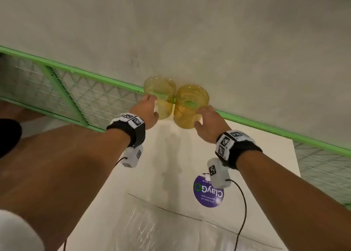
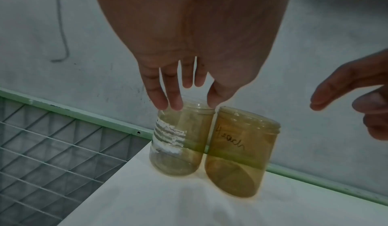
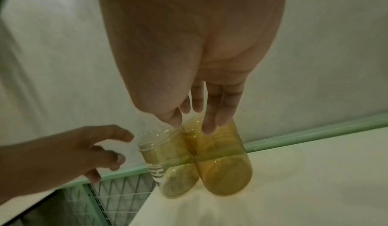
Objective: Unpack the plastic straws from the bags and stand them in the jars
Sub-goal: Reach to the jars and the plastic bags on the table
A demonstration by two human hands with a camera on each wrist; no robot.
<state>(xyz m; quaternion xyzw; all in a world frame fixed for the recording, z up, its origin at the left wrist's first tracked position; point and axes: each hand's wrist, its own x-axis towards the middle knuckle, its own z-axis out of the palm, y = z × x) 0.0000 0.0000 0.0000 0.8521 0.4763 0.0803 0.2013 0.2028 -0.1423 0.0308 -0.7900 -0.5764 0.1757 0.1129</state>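
Observation:
Two empty yellow-tinted clear jars stand side by side, touching, at the far edge of the white table (image 1: 171, 155). The left jar (image 1: 161, 98) (image 2: 174, 146) has torn label remains. The right jar (image 1: 190, 106) (image 3: 222, 163) bears handwriting. My left hand (image 1: 152, 107) (image 2: 189, 103) hovers at the left jar's rim with fingers straight and spread, holding nothing. My right hand (image 1: 202, 117) (image 3: 192, 123) hangs relaxed beside the right jar's rim, also holding nothing. A clear plastic bag (image 1: 152, 228) lies flat on the near part of the table; its contents are hard to make out.
A green metal rail with wire mesh panels (image 1: 76, 98) runs behind the table and drops off to its left. A grey wall rises beyond it. A round purple sticker (image 1: 209, 193) lies on the tabletop. Black cables (image 1: 243, 203) trail from both wrist cameras.

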